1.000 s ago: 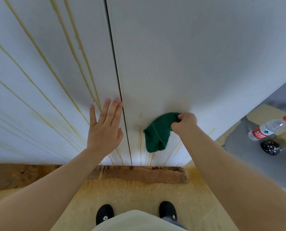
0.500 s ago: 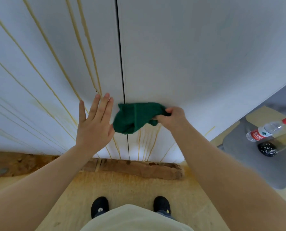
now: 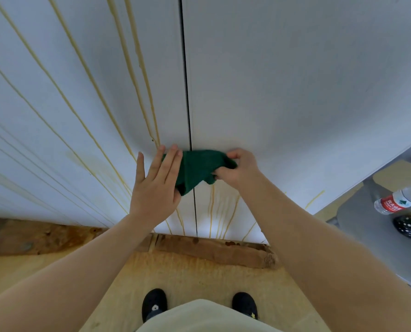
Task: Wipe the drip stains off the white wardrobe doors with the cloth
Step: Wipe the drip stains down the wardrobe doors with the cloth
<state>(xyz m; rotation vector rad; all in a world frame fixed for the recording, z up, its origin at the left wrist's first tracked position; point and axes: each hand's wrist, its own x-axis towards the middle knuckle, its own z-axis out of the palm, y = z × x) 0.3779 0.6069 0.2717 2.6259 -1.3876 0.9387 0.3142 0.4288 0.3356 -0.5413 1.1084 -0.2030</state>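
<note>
White wardrobe doors [image 3: 295, 80] fill the view, seen from above. Yellow drip stains [image 3: 84, 75] streak the left door, and shorter ones mark the bottom of the right door. The left hand [image 3: 155, 185] lies flat, fingers straight, overlapping the left edge of a green cloth [image 3: 197, 166] that is held across the seam between the doors. The right hand [image 3: 239, 170] pinches the cloth's right end. At far right, a water bottle [image 3: 398, 202] lies on its side.

Wears a pale cream garment [image 3: 207, 317]. Just above the garment, a black left shoe [image 3: 153, 300] with a small white flower, a black right shoe [image 3: 244, 304] with a small yellow star. Either side of the garment, bare forearms [image 3: 80, 264] up to left hand [image 3: 155, 188] and right hand [image 3: 241, 170].
</note>
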